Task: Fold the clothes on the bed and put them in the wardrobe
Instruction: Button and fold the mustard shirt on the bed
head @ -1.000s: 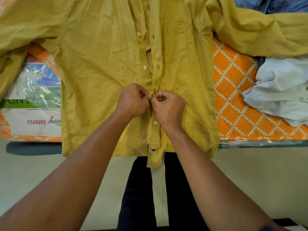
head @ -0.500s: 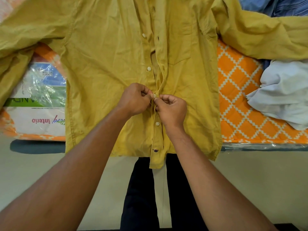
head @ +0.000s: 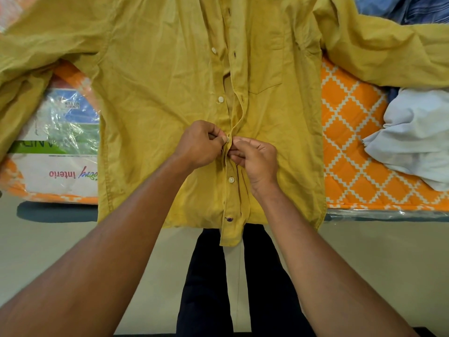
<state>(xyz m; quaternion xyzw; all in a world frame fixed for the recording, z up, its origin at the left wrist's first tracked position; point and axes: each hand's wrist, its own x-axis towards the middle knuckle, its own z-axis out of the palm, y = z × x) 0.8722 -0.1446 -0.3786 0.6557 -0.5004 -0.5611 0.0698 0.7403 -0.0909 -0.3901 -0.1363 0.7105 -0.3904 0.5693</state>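
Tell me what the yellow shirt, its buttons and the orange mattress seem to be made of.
The yellow shirt looks like matte woven cloth, likely cotton: soft creases, no sheen. Its buttons seem smooth pale plastic, slightly glossy. The orange mattress appears quilted patterned fabric, under clear plastic wrap that glints on the left.

The shirt (head: 158, 105) lies spread front-up on the mattress (head: 352, 147), its hem hanging over the near edge and its sleeves extended left and right. The left hand (head: 199, 144) and right hand (head: 257, 156) pinch the placket mid-shirt, side by side. A crumpled garment (head: 418, 135) lies on the mattress right of the shirt, in front of the right sleeve. More clothes (head: 401, 8) lie behind that sleeve.
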